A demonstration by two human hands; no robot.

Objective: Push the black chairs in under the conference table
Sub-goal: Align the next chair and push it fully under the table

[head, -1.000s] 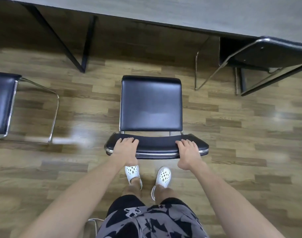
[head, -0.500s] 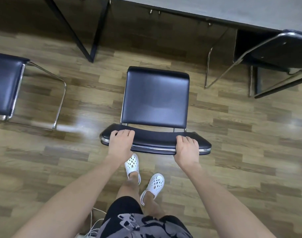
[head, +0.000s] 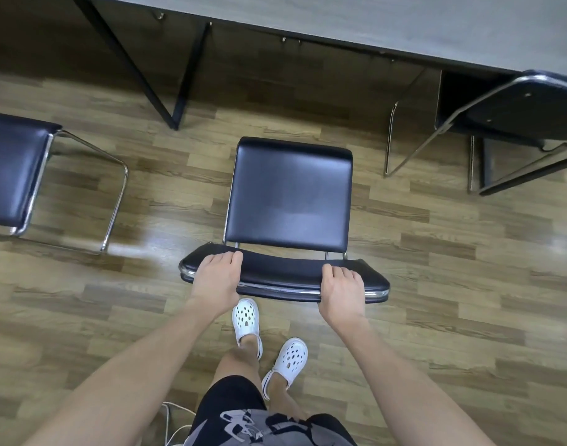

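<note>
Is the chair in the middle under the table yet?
Out. The middle chair shows its whole seat over floor, short of the table; left hand and right hand grip its backrest.

Bare floor (head: 275,123) lies open between my chair (head: 290,197) and the table (head: 404,24); I see its black leg (head: 176,117) just left.
</note>
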